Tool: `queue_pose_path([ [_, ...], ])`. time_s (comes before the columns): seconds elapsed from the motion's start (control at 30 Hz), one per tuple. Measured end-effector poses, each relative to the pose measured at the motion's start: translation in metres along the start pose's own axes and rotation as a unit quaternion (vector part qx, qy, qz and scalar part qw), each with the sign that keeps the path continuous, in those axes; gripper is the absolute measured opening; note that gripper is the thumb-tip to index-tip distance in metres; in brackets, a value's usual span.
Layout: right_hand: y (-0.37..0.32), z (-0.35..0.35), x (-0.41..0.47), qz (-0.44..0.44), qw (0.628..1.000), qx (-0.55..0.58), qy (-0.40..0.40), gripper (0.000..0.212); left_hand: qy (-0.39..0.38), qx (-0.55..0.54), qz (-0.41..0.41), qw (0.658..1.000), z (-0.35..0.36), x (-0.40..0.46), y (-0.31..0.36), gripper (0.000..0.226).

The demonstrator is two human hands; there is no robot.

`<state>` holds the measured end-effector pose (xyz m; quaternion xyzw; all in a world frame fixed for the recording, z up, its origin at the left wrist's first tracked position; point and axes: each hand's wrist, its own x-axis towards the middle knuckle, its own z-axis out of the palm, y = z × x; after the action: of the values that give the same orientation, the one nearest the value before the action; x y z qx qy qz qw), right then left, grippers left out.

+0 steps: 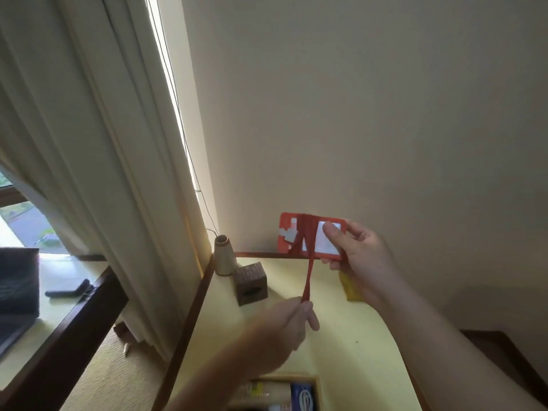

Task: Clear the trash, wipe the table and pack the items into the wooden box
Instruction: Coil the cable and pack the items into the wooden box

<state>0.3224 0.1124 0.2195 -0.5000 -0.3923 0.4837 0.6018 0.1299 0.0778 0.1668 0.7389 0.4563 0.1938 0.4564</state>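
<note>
My right hand (pixel 354 253) holds a red card holder (pixel 289 235) up above the back of the pale yellow table (pixel 341 345), thumb pressed on its white window. A red lanyard strap (pixel 307 280) is wound around the holder and runs down to my left hand (pixel 284 321), which pinches its lower end taut. The wooden box (pixel 317 381) sits at the bottom edge of the frame, with a blue packet (pixel 302 396) and other items inside, partly hidden by my left forearm.
A small brown wooden block (pixel 251 283) and a cone of beige thread (pixel 223 256) stand at the table's back left corner. A yellow object (pixel 351 287) lies behind my right hand. A curtain (pixel 89 173) hangs left; black pliers (pixel 71 290) rest on another table.
</note>
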Motion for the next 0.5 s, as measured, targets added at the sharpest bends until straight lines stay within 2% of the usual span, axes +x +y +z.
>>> queue_pose_path([
  [0.13, 0.017, -0.005, -0.023, 0.020, 0.979, -0.010, -0.203, 0.017, 0.044, 0.036, 0.021, 0.998, -0.006, 0.008, -0.040, 0.027],
  [0.2, 0.027, -0.015, -0.033, 0.065, 0.958, -0.052, -0.274, 0.018, 0.010, 0.041, 0.065, 0.997, -0.031, 0.011, -0.034, 0.019],
  [0.23, 0.032, -0.021, -0.036, 0.093, 0.947, -0.079, -0.297, 0.020, -0.021, 0.090, 0.102, 0.990, -0.045, 0.013, -0.026, 0.011],
  [0.27, 0.037, -0.026, -0.038, 0.119, 0.936, -0.110, -0.312, 0.022, -0.060, 0.179, 0.125, 0.974, -0.056, 0.015, -0.016, 0.013],
  [0.33, 0.048, -0.031, -0.043, 0.156, 0.912, -0.182, -0.332, 0.024, -0.126, 0.350, 0.131, 0.919, -0.070, 0.017, -0.001, 0.028],
  [0.4, 0.060, -0.030, -0.049, 0.165, 0.897, -0.254, -0.321, 0.018, -0.178, 0.422, 0.107, 0.882, -0.073, 0.018, -0.001, 0.034],
  [0.43, 0.068, -0.028, -0.054, 0.157, 0.897, -0.287, -0.297, 0.010, -0.198, 0.431, 0.089, 0.876, -0.069, 0.017, -0.008, 0.035],
  [0.5, 0.089, -0.020, -0.063, 0.128, 0.907, -0.338, -0.214, 0.007, -0.186, 0.401, 0.056, 0.895, -0.058, 0.014, -0.027, 0.035],
])
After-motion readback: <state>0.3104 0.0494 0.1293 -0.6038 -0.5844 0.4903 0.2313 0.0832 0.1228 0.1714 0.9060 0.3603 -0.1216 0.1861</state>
